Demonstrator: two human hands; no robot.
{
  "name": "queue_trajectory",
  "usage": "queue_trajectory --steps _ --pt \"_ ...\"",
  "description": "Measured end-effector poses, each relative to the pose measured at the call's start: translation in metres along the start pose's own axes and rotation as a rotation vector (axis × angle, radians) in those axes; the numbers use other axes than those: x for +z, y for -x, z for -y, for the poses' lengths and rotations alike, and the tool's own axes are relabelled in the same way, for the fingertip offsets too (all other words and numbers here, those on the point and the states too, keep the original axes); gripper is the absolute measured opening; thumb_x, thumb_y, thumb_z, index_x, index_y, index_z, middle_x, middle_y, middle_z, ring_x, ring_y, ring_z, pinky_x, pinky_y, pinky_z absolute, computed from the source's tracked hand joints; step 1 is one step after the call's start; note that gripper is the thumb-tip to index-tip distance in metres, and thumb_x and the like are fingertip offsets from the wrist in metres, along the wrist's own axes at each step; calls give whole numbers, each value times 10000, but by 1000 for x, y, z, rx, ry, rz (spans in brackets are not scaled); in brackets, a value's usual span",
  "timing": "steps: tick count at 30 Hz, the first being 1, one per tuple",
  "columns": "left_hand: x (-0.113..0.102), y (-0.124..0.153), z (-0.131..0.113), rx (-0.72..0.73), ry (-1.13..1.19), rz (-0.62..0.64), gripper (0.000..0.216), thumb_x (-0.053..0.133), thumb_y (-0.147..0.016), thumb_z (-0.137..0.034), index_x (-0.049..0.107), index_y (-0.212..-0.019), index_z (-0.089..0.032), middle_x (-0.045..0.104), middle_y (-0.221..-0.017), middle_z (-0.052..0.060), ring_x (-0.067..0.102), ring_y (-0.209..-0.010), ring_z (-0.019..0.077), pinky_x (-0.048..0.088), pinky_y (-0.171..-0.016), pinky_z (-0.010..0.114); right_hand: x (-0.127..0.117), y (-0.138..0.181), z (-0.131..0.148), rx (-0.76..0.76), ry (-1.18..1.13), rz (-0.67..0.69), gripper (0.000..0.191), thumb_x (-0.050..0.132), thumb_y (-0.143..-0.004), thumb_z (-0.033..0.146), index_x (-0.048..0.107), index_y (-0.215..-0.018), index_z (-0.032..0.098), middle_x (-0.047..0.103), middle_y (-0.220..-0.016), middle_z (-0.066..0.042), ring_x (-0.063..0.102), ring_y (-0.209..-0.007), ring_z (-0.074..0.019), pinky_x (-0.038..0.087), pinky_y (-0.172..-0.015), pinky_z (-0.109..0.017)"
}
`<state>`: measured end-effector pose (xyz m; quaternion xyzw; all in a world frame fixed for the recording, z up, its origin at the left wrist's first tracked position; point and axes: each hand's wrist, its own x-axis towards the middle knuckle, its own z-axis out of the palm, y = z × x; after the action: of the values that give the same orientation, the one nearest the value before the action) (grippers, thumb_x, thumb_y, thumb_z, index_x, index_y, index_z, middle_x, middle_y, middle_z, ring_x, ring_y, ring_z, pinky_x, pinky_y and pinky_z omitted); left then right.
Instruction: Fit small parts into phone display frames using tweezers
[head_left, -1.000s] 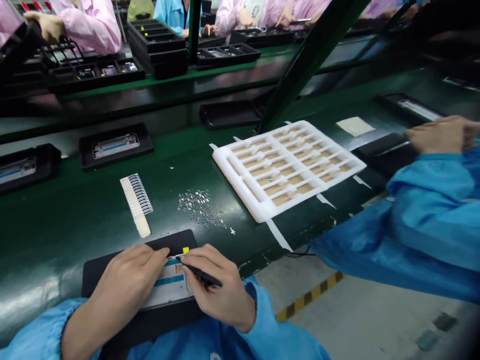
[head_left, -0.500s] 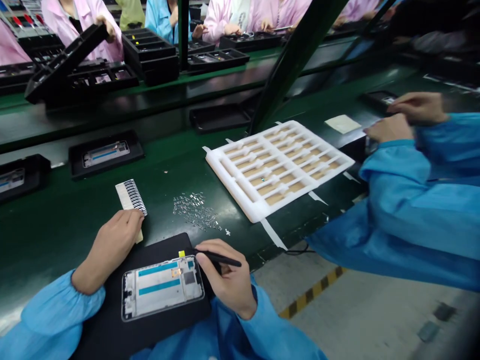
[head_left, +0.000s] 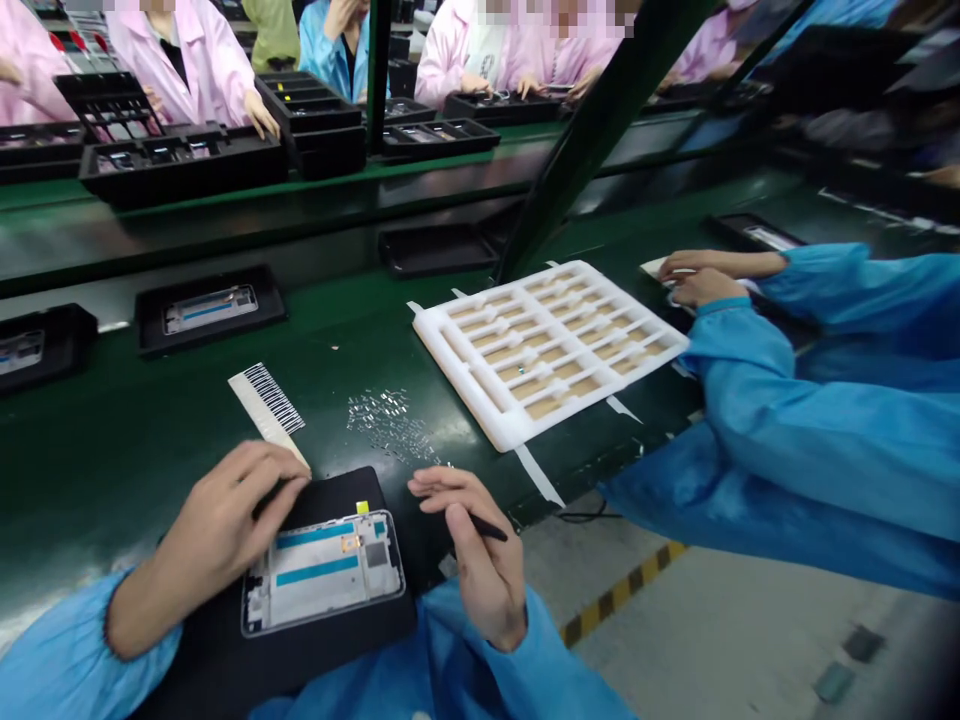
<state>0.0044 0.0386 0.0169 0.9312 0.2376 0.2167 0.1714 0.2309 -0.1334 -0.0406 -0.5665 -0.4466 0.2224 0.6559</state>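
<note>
Disappearing into the right hand (head_left: 486, 570), probably a black stylus (head_left: 489, 528)

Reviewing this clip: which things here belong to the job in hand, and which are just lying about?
In use:
left hand
right hand, holding a slim black stylus
silver-edged phone frame with blue strips
flat black mat

Lying about:
scattered small silver metal pieces
white foam tray with tan pads
white barcode strip

Phone frame (head_left: 322, 575): was white with two blue stripes
Barcode strip (head_left: 266, 398): had black and white bars
Foam tray (head_left: 495, 425): was white with tan pads
Sleeve (head_left: 67, 640): was bright blue
</note>
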Motion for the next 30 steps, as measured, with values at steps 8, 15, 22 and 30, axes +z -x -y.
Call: queue_trajectory --steps 8,15,22,30 --pt "21 14 -46 -371 702 35 116 676 -997 -257 729 -906 -208 814 -868 -6 798 -810 129 642 -759 198 27 4 35 -74 136 198 126 687 -988 126 759 -1067 192 744 -960 -65 674 -666 -116 571 -599 -228" --pt "12 18 -40 -291 492 114 133 684 -1021 -364 739 -1059 -248 820 -1006 -7 800 -903 163 655 -794 252 24 -2 26 -111 245 199 132 608 -1052 136 705 -991 203 722 -917 -41 726 -828 -143 600 -734 -229" --pt "15 45 -37 133 -350 162 332 404 -1057 -125 730 -1013 -167 780 -1048 99 758 -912 268 665 -791 418 18 -11 7 -417 777 434 300 392 -1120 118 680 -1041 147 738 -995 -87 736 -807 -183 562 -649 -292" --pt "21 49 -41 235 -481 58 386 393 -971 -13 734 -1115 -123 790 -1076 122 747 -937 246 649 -807 348 22 -12 6 -521 894 460 302 388 -1131 131 685 -1076 139 765 -1019 -102 724 -848 -192 557 -671 -314"
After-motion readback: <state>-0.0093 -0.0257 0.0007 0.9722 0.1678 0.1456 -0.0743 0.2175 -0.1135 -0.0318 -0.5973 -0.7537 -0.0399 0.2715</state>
